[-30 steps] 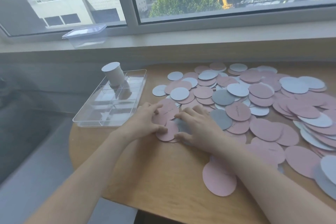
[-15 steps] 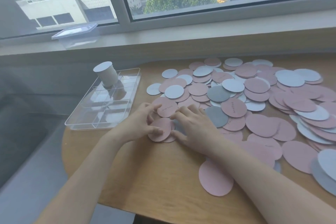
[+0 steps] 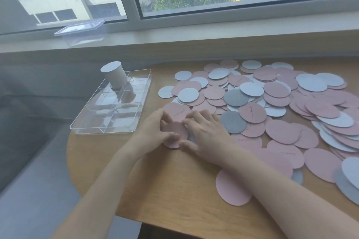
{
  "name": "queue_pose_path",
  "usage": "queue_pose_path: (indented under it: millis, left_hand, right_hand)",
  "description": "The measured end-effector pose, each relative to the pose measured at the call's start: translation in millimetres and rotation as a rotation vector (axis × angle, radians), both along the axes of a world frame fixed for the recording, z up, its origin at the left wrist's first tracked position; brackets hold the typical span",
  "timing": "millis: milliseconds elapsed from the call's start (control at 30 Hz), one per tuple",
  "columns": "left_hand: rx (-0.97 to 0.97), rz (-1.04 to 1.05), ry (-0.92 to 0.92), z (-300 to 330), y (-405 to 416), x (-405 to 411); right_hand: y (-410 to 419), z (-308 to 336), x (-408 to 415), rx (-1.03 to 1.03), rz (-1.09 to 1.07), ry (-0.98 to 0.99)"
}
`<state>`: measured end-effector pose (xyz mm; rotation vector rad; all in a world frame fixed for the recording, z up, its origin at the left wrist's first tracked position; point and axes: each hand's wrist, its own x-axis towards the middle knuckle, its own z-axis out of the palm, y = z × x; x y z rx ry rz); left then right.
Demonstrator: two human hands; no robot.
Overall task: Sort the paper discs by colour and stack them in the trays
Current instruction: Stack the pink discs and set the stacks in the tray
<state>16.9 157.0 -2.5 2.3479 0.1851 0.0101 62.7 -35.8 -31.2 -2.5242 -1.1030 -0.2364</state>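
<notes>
Several pink, white and grey paper discs (image 3: 275,103) lie spread over the right half of the wooden table (image 3: 171,190). At the pile's near left edge my left hand (image 3: 153,132) pinches a small pink disc (image 3: 172,132), thumb on top and fingers at its far rim. My right hand (image 3: 206,134) lies beside it with fingers curled over the same disc's right edge and a grey disc partly hidden beneath. A clear divided tray (image 3: 110,130) stands to the left, with a white paper cup (image 3: 115,75) in its far compartment.
A clear lidded box (image 3: 81,32) sits on the window sill at the back left. One pink disc (image 3: 233,190) overhangs near the table's front, under my right forearm. The table's rounded left edge drops to a grey floor.
Both hands have drawn the small pink disc slightly toward me, away from the pile. The camera has dipped a little; the tray and cup stay put.
</notes>
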Motion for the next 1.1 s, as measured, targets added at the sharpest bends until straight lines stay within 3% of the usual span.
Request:
queue_pose_path:
  millis: [167,333,433,533,633,933,1100]
  left_hand:
    - [-0.265,-0.085,-0.119,2.5,-3.7,0.1]
    - [-0.324,-0.115,-0.225,12.8,-9.7,12.4]
    - [-0.023,0.026,-0.255,8.7,-3.7,32.7]
    - [0.338,0.122,-0.061,-6.1,3.2,45.5]
    - [0.434,0.122,0.010,-15.8,3.6,46.5]
    - [-0.049,0.220,-0.294,-14.6,8.1,36.0]
    - [-0.271,0.126,-0.413,-14.3,-1.8,34.2]
  right_hand:
    - [-0.7,2.9,1.8,0.249,-0.005,-0.033]
    - [-11.9,14.9,3.1,0.515,-0.054,0.073]
    - [-25.3,21.6,11.2,0.611,-0.149,0.184]
    - [-35.6,24.6,20.7,0.703,-0.264,0.260]
    - [-39.2,19.3,26.7,0.780,-0.326,0.324]
    - [-35.8,14.4,30.5,0.783,-0.335,0.371]
    - [-35.6,16.2,25.7,0.758,-0.259,0.388]
